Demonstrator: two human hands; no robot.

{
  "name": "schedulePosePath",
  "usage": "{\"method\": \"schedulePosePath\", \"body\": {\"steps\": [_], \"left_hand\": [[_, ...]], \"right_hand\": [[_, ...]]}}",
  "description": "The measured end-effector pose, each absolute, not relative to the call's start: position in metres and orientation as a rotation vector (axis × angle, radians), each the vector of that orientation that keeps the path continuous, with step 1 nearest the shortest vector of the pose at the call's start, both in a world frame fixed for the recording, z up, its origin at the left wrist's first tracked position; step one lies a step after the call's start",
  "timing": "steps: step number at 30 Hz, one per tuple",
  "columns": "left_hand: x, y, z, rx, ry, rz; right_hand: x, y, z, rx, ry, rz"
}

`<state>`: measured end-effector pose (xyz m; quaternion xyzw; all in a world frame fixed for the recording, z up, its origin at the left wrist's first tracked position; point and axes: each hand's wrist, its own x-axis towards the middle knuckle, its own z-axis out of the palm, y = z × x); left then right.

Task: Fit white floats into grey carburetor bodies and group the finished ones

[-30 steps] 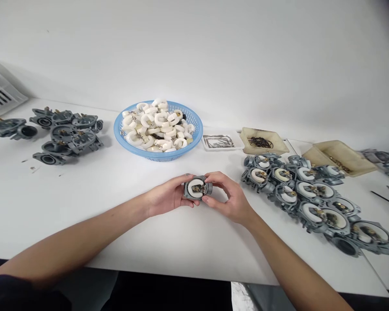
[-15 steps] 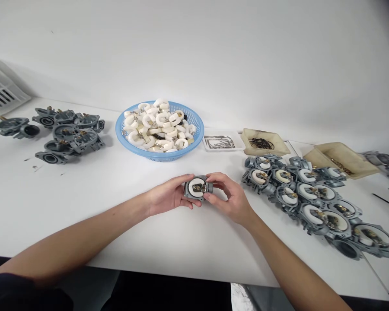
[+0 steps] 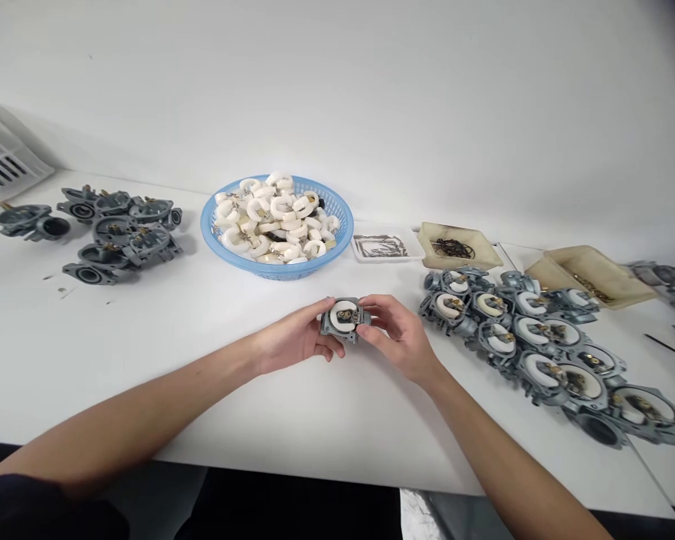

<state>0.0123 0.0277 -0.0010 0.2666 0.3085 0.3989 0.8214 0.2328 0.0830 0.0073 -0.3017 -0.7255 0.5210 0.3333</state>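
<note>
Both my hands hold one grey metal carburettor body (image 3: 344, 318) with a white float fitted in it, just above the white table (image 3: 146, 330). My left hand (image 3: 295, 339) grips its left side with fingers curled. My right hand (image 3: 400, 337) pinches its right side between thumb and fingers. The part is tipped slightly away from me. Behind it stands a blue basket (image 3: 275, 266) heaped with white floats (image 3: 275, 217).
Bare grey carburettor bodies (image 3: 115, 232) lie at the far left, beside a white crate (image 3: 3, 154). A row of bodies with floats fitted (image 3: 540, 337) runs along the right. A small white tray of pins (image 3: 385, 247) and two beige trays (image 3: 461, 247) sit behind.
The held part has risen a little and tilted away from me; both hands shifted slightly with it.
</note>
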Motion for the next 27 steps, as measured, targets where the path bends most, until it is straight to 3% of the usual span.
{"method": "schedulePosePath", "body": {"steps": [27], "left_hand": [[0.0137, 0.0263, -0.0032, 0.573, 0.663, 0.884]], "right_hand": [[0.2305, 0.0781, 0.0025, -0.722, -1.958, 1.207]]}}
